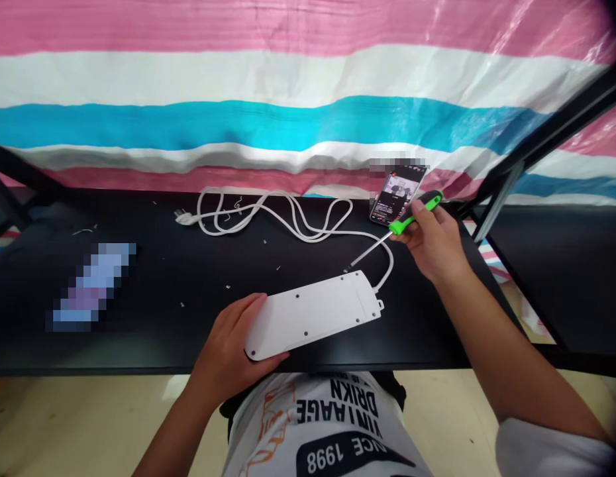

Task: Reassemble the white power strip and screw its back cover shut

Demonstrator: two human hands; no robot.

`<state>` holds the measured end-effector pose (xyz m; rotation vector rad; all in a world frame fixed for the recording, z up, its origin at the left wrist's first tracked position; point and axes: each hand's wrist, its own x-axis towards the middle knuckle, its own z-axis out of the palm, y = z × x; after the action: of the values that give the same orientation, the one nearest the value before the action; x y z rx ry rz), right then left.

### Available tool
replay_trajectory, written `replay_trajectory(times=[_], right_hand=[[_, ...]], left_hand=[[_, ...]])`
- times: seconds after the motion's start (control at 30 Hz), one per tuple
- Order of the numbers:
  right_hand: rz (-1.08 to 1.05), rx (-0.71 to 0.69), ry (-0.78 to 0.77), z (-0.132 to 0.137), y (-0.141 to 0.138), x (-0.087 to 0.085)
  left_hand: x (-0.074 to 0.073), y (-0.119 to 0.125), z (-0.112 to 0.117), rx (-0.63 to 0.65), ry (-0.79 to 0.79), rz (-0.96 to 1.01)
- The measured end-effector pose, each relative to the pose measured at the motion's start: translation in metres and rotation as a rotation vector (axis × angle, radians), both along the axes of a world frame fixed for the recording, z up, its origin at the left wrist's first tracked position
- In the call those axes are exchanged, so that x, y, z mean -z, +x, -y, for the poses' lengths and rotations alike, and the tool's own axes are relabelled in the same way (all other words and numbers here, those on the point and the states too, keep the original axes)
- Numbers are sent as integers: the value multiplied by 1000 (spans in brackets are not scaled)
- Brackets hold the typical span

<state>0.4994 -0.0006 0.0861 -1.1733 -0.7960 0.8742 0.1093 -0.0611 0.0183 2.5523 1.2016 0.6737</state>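
A white power strip (312, 315) lies face down on the black table (163, 298), its screw holes showing. My left hand (228, 348) grips its near left end, fingers curled around the edge. My right hand (434, 242) is closed around the green and black handle of a screwdriver (395, 228). The metal tip points down left and sits just above the strip's far edge, near a screw hole. The strip's white cord (268, 215) loops across the table to a plug at the back left.
A phone (397, 192) with a lit screen leans against the striped tarp behind the table. Small bits of debris lie scattered on the tabletop. A blurred patch covers something at the left. A black frame bar slants at the right.
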Motion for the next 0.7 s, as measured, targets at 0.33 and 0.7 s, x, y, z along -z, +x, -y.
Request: replay_trajectory(times=[0.33, 0.7], right_hand=[[-61, 2, -58, -4, 3, 36], [-44, -7, -131, -6, 1, 46]], left_hand=[[2, -4, -1, -22, -65, -11], [-1, -4, -2, -9, -69, -41]])
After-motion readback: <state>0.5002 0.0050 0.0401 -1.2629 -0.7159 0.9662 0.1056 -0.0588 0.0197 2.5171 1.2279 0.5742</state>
